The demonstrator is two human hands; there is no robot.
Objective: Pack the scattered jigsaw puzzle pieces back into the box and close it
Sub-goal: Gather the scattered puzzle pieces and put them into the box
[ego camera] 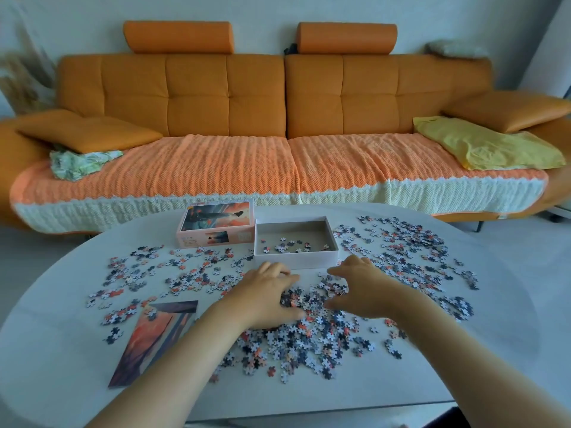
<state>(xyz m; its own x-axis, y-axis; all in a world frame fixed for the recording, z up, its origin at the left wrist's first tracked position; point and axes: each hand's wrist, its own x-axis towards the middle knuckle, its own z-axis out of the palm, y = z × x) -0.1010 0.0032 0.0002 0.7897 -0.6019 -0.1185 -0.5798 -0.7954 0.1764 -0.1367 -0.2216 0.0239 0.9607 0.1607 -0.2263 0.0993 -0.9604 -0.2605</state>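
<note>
Step in hand: gathering. My left hand (268, 291) and right hand (361, 288) face each other on the table (55, 335), fingers half-curled into cups with thumbs low. They rake a heap of puzzle pieces (309, 335) together between the palms. Nothing looks clasped or lifted yet; the pieces lie loose against my fingers. The box (295, 260) stands open just beyond my hands, with only a thin scatter of pieces on its floor, so I judge packing barely begun. Next move: close the cups under the heap, lift, and carry it over the near wall without spilling. Wide drifts of pieces remain to the far left and right. The lid (216, 219) sits left of the box. A printed picture sheet (154, 338) lies near left with pieces on it. An orange sofa (278, 103) stands behind.
</note>
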